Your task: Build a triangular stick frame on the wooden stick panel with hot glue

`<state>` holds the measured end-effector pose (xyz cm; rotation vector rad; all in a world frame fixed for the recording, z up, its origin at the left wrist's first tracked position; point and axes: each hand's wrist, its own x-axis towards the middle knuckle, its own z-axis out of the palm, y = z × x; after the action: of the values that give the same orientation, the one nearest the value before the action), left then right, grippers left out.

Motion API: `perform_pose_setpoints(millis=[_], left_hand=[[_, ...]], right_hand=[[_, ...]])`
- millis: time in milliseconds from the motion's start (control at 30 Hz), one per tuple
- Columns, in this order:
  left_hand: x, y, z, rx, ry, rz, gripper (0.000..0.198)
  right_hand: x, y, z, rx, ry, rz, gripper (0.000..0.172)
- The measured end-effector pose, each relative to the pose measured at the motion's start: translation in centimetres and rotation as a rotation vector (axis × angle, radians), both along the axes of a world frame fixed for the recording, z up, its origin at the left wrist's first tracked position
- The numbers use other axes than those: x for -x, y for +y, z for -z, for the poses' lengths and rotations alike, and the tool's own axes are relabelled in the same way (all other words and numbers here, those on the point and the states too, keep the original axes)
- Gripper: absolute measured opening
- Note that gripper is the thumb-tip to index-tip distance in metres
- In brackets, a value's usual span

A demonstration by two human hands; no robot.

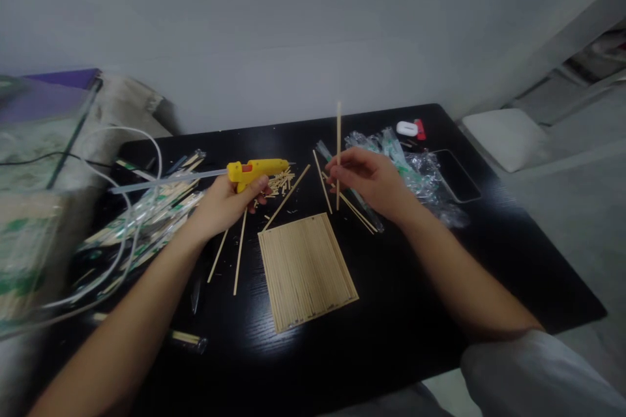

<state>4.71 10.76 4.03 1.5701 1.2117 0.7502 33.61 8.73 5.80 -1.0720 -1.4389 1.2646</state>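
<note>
My left hand [222, 203] grips a yellow glue gun [257, 171] by its handle, nozzle pointing right, with a clear glue stick [166, 180] sticking out of its back to the left. My right hand [372, 179] pinches a thin wooden stick [338, 143] and holds it upright above the black table [440, 287]. Between and below the hands lies a flat mat of wooden sticks set side by side [306, 268]. Several loose sticks [286, 199] and short stick offcuts [280, 182] lie around it.
Crumpled clear wrappers [415, 172] sit behind my right hand, with a small white case [407, 128] and a phone [457, 176] nearby. Wrapped chopsticks [147, 215] and a white cable [132, 208] crowd the left side. A white cushion [506, 137] lies on the floor to the right.
</note>
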Motion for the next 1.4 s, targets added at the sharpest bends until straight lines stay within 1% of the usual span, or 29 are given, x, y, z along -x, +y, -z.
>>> perform_pose_setpoints(millis=[100,167,233,300,367,433,500,633,733,833,900,967,1033,1067,1133,1233,1300,1400], left_hand=[[-0.2,0.2,0.5,0.033,-0.024,-0.023,0.051],[-0.3,0.2,0.7,0.048,-0.032,-0.029,0.053],[-0.3,0.3,0.9,0.057,-0.031,-0.033,0.054],[-0.2,0.4,1.2,0.063,-0.033,-0.059,0.053],[-0.3,0.6,1.4,0.065,-0.052,-0.114,0.051],[-0.5,0.8,1.6,0.076,-0.092,-0.171,0.049],[-0.9,1.0,1.8,0.107,-0.142,-0.194,0.047],[-1.8,1.2,1.9,0.182,-0.202,-0.166,0.047],[-1.8,1.3,2.1,0.194,-0.204,-0.165,0.048],[-1.2,1.3,2.2,0.168,-0.186,-0.184,0.049],[-0.7,1.4,2.1,0.138,-0.159,-0.199,0.049],[-0.3,1.4,1.8,0.112,-0.124,-0.202,0.049],[-0.1,1.4,1.5,0.115,-0.071,-0.167,0.052],[-0.1,1.4,1.3,0.128,-0.032,-0.126,0.054],[-0.3,1.2,1.0,0.162,0.076,-0.003,0.056],[-0.9,1.1,0.7,0.157,0.251,0.198,0.053],[-1.5,1.1,0.6,0.094,0.346,0.294,0.048],[-2.5,1.1,0.4,-0.014,0.428,0.367,0.045]], right_hand=[[0.0,0.6,1.2,0.08,0.037,0.07,0.016],[0.4,1.1,2.4,0.187,0.109,0.056,0.017],[1.1,1.3,3.7,0.33,0.224,0.005,0.014],[1.9,1.4,4.8,0.413,0.294,0.008,0.015],[2.5,1.5,5.5,0.477,0.317,0.012,0.02],[2.8,1.5,5.9,0.532,0.329,0.005,0.024],[2.8,1.7,6.2,0.557,0.359,-0.009,0.024],[2.9,2.3,6.6,0.551,0.459,-0.052,0.024],[3.1,2.7,6.7,0.569,0.502,-0.067,0.02],[3.4,2.7,6.2,0.58,0.5,-0.095,0.022],[3.4,2.5,5.5,0.558,0.492,-0.121,0.025],[3.3,1.9,4.3,0.508,0.476,-0.158,0.027],[3.1,1.2,2.7,0.44,0.447,-0.213,0.029],[2.9,0.7,1.9,0.411,0.413,-0.236,0.029],[2.6,-0.1,0.3,0.357,0.362,-0.252,0.029],[2.2,-1.0,-1.5,0.296,0.327,-0.271,0.028],[2.0,-1.4,-2.2,0.287,0.306,-0.285,0.03],[1.9,-1.6,-2.5,0.302,0.288,-0.305,0.031]])
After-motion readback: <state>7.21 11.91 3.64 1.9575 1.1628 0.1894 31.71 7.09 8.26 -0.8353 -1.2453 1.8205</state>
